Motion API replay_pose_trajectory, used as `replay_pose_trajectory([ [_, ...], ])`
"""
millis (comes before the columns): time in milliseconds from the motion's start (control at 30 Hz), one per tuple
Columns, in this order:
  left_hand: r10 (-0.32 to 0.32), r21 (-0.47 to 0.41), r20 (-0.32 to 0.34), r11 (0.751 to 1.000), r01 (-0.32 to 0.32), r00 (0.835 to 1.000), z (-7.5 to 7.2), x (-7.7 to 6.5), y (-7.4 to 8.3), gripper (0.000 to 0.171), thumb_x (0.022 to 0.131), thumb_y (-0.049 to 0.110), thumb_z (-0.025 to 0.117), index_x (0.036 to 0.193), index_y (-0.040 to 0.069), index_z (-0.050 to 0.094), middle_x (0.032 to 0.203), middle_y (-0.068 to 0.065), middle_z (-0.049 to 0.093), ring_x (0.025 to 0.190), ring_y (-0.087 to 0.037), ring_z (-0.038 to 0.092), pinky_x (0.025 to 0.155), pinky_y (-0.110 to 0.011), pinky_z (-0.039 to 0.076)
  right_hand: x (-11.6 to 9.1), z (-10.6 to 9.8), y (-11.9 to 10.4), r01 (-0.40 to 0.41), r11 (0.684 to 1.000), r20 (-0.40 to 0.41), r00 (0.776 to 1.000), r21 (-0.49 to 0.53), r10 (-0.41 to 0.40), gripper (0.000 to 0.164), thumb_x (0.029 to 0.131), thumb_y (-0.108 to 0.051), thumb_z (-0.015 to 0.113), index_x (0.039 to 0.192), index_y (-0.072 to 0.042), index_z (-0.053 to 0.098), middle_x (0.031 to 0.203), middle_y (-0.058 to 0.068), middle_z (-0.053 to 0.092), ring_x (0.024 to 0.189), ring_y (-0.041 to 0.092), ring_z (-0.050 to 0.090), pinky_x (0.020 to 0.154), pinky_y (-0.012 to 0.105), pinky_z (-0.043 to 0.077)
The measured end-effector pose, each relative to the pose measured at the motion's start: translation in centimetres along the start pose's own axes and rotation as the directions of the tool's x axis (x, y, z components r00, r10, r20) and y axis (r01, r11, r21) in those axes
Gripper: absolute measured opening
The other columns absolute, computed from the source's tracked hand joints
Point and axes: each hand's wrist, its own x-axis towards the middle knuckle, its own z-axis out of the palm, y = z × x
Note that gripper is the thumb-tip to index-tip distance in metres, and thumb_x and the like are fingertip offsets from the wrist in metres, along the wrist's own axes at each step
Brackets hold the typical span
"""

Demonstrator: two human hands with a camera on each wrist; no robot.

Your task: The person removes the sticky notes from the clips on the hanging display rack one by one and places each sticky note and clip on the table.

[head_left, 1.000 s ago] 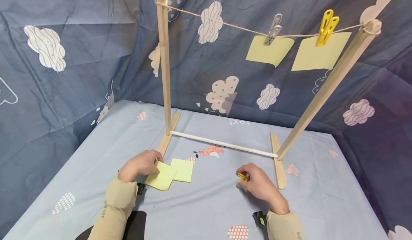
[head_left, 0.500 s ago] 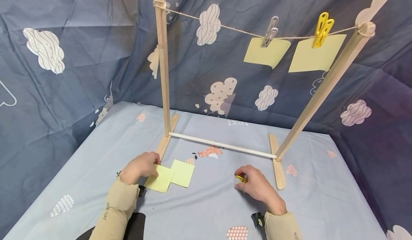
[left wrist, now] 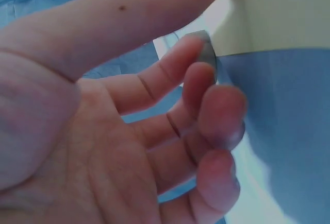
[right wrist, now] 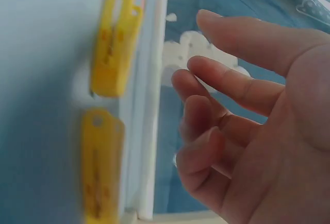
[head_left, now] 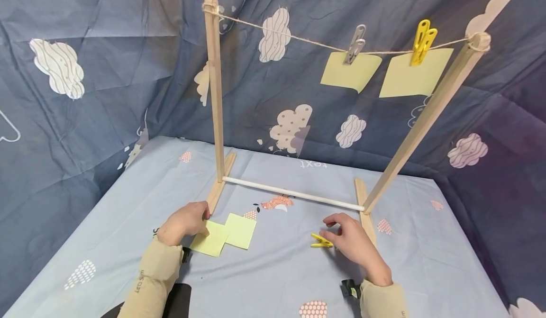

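At the left, two pale yellow paper notes lie on the cloth with their edges meeting. My left hand [head_left: 187, 223] is at the left note [head_left: 211, 239], its thumb over the paper; the right note [head_left: 241, 231] lies free of the hand. In the left wrist view the thumb reaches toward the paper [left wrist: 283, 13] while the other fingers hang loosely curled. My right hand [head_left: 351, 242] holds nothing, its fingers apart, just right of a yellow clothespin [head_left: 321, 241]. The right wrist view shows two yellow clothespins, an upper clothespin [right wrist: 112, 38] and a lower clothespin [right wrist: 101, 167].
A wooden frame [head_left: 214, 100] stands behind the hands, with a white rod [head_left: 294, 194] low across it. On its twine [head_left: 307, 40] hang two yellow notes, one by a grey clothespin [head_left: 354, 45], one by a yellow clothespin [head_left: 423, 43]. Dark cloth backs everything.
My right hand has let go of the yellow clothespin and moved slightly right. The left note has shifted a little left under my left hand, and overlaps the right note less.
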Motion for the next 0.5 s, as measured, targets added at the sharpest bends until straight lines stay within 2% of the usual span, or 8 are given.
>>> replay_pose_trajectory([
  [267,0.069,-0.064,-0.041,0.995,-0.072,0.997,-1.0,-0.5,0.3,0.031,0.072,0.007,0.078,0.096,0.005,0.058,0.083,-0.006,0.055,0.073,-0.019,0.048,0.064,-0.033,0.041,-0.8,-2.4,-0.4,0.044,0.999,-0.138,0.989,0.015,-0.042,0.022,0.086,-0.022,0.073,0.105,-0.011,0.070,0.100,0.002,0.070,0.071,0.007,0.054,0.060,0.023,0.043],
  [400,0.102,-0.081,-0.110,0.991,-0.111,0.989,-1.3,-0.6,0.9,0.033,0.079,0.013,0.075,0.107,0.003,0.059,0.090,-0.010,0.059,0.077,-0.020,0.053,0.068,-0.035,0.044,-1.7,-3.6,-1.7,0.082,0.995,-0.196,0.978,0.051,-0.070,0.018,0.087,-0.022,0.073,0.104,-0.017,0.070,0.099,0.001,0.070,0.071,0.006,0.054,0.062,0.022,0.045],
  [500,0.145,-0.125,-0.191,0.977,-0.171,0.971,-1.6,-0.9,1.4,0.031,0.085,0.018,0.070,0.111,0.004,0.060,0.097,-0.012,0.062,0.079,-0.020,0.056,0.068,-0.035,0.047,-2.5,-4.4,-2.8,0.112,0.990,-0.241,0.966,0.082,-0.089,0.017,0.087,-0.023,0.073,0.104,-0.021,0.069,0.096,-0.001,0.069,0.070,0.004,0.054,0.061,0.022,0.047],
])
